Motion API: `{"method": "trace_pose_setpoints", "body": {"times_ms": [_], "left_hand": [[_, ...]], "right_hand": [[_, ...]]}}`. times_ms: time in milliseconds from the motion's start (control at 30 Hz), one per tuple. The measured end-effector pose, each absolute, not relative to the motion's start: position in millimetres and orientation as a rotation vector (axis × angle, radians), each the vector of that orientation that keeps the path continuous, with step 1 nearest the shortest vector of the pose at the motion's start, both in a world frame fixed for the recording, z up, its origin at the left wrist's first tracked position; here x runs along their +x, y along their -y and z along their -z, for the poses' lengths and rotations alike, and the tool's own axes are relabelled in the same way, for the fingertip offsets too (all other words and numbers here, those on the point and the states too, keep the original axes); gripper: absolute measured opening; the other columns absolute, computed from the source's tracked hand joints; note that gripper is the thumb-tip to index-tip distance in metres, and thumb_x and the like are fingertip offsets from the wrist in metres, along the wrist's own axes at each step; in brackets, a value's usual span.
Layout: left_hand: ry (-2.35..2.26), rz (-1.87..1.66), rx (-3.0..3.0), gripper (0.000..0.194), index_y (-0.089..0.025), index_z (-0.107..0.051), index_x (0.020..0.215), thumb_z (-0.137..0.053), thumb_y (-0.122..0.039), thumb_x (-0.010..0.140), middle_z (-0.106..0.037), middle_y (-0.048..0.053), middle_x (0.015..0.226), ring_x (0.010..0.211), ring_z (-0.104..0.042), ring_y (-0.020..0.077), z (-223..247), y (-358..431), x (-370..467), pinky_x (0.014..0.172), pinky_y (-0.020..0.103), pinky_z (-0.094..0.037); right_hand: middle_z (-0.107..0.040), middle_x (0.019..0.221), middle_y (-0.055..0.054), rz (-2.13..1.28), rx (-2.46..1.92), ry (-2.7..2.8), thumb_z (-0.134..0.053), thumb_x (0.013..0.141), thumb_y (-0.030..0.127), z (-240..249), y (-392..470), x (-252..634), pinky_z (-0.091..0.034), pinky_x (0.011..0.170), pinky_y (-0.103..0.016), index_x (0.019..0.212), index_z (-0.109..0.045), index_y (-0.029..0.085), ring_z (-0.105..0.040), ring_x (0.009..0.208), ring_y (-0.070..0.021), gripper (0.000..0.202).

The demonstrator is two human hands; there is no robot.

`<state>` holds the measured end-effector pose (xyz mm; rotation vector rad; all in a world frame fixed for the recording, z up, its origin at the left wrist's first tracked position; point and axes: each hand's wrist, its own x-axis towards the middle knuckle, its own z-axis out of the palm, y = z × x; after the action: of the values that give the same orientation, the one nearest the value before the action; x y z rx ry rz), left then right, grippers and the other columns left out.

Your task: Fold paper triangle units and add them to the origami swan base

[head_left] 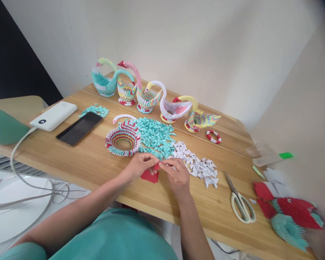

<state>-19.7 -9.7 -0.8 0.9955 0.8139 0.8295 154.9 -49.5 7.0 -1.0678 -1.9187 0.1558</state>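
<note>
The left hand and the right hand meet near the front edge of the counter, both pinching 1 small red slip between their fingertips; a piece this little probably needs 2 grips to stay steady. Right below, red paper lies within the shortest reach (the fingers hide part of it, so I cannot tell how many sheets).

Taking the hands as the clock's middle, with 12 pointing away from the person, folded teal pieces heap at 12 and folded white pieces spread from 2 to 3, parted by colour, likely to save searching. A round paper bowl stands at 10, beside the teal heap. Scissors lie at 4, handles towards the person, which would suit a grab by the right hand. Farther off, 5 paper swans stand in a row from 11 to past 1, seemingly set back from the arms; a ring lies at 2. The phone rests at 10, beyond the bowl.
</note>
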Motion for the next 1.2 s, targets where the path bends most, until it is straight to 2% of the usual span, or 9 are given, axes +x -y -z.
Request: {"method": "trace_pose_setpoints", "body": {"times_ms": [167, 233, 300, 433, 633, 833, 967, 1133, 1200], "left_hand": [[-0.833, -0.896, 1.013, 0.035, -0.011, -0.064, 0.069, -0.073, -0.045, 0.070, -0.064, 0.001, 0.058, 0.048, -0.057, 0.0103, -1, 8, -16, 0.051, 0.021, -0.043], [-0.835, -0.904, 1.031, 0.032, -0.012, -0.064, 0.069, -0.072, -0.043, 0.072, -0.064, 0.000, 0.057, 0.048, -0.056, 0.0102, 0, 9, -15, 0.051, 0.021, -0.043], [-0.834, -0.909, 1.055, 0.029, -0.012, -0.064, 0.069, -0.071, -0.040, 0.073, -0.063, 0.000, 0.057, 0.048, -0.056, 0.0099, 1, 10, -14, 0.051, 0.021, -0.042], [-0.842, -0.904, 1.107, 0.025, -0.012, -0.065, 0.071, -0.069, -0.036, 0.074, -0.062, -0.001, 0.056, 0.049, -0.055, 0.0093, 1, 12, -12, 0.052, 0.020, -0.041], [-0.836, -0.898, 1.182, 0.022, -0.012, -0.065, 0.071, -0.065, -0.034, 0.075, -0.061, -0.001, 0.060, 0.052, -0.053, 0.0094, 6, 14, -10, 0.054, 0.021, -0.041], [-0.855, -0.915, 1.415, 0.020, -0.012, -0.064, 0.070, -0.059, -0.029, 0.080, -0.059, 0.000, 0.062, 0.059, -0.051, 0.0101, 8, 17, -14, 0.057, 0.021, -0.039], [-0.853, -0.863, 1.498, 0.016, -0.013, -0.064, 0.071, -0.059, -0.026, 0.079, -0.059, 0.000, 0.064, 0.060, -0.050, 0.0100, 8, 21, -14, 0.056, 0.020, -0.037], [-0.845, -0.828, 1.257, 0.024, -0.013, -0.061, 0.071, -0.063, -0.037, 0.076, -0.053, -0.003, 0.055, 0.050, -0.046, 0.0085, 8, 20, -14, 0.050, 0.020, -0.035], [-0.859, -0.860, 1.174, 0.028, -0.013, -0.061, 0.070, -0.065, -0.040, 0.075, -0.053, -0.003, 0.054, 0.049, -0.047, 0.0086, 7, 18, -14, 0.050, 0.020, -0.036]], "right_hand": [[-0.070, 0.112, -0.006, -0.721, -1.217, 1.643, -0.056, 0.090, 0.028, -8, 51, 166, -0.051, 0.087, -0.039, 0.112, -0.071, 0.031, -0.064, 0.101, -0.0223, 0.026], [-0.072, 0.110, -0.007, -0.898, -1.281, 1.514, -0.052, 0.092, 0.036, -9, 52, 167, -0.051, 0.085, -0.037, 0.113, -0.070, 0.027, -0.066, 0.098, -0.0225, 0.029], [-0.074, 0.100, -0.005, -0.956, -1.350, 1.448, -0.053, 0.092, 0.042, -9, 51, 165, -0.051, 0.082, -0.034, 0.104, -0.073, 0.024, -0.066, 0.091, -0.0216, 0.030], [-0.069, 0.076, -0.001, -0.979, -1.425, 1.420, -0.061, 0.086, 0.044, -5, 49, 158, -0.047, 0.067, -0.027, 0.079, -0.072, 0.021, -0.061, 0.071, -0.0169, 0.027], [-0.057, 0.062, 0.003, -0.930, -1.465, 1.459, -0.062, 0.086, 0.039, -1, 49, 157, -0.038, 0.056, -0.024, 0.073, -0.065, 0.020, -0.049, 0.057, -0.0124, 0.023], [-0.059, 0.069, 0.001, -0.520, -1.430, 1.752, -0.056, 0.090, 0.029, -8, 53, 152, -0.039, 0.066, -0.027, 0.072, -0.060, 0.021, -0.053, 0.066, -0.0146, 0.021], [-0.060, 0.067, 0.000, -0.475, -1.405, 1.744, -0.056, 0.091, 0.030, -10, 54, 150, -0.041, 0.068, -0.027, 0.069, -0.060, 0.021, -0.055, 0.066, -0.0154, 0.023], [-0.066, 0.073, -0.001, -0.708, -1.421, 1.433, -0.043, 0.096, 0.038, -9, 54, 155, -0.045, 0.066, -0.027, 0.088, -0.067, 0.022, -0.060, 0.069, -0.0162, 0.030], [-0.067, 0.076, -0.001, -0.787, -1.400, 1.391, -0.045, 0.095, 0.041, -8, 53, 157, -0.046, 0.066, -0.027, 0.096, -0.068, 0.021, -0.061, 0.071, -0.0164, 0.030]]}}
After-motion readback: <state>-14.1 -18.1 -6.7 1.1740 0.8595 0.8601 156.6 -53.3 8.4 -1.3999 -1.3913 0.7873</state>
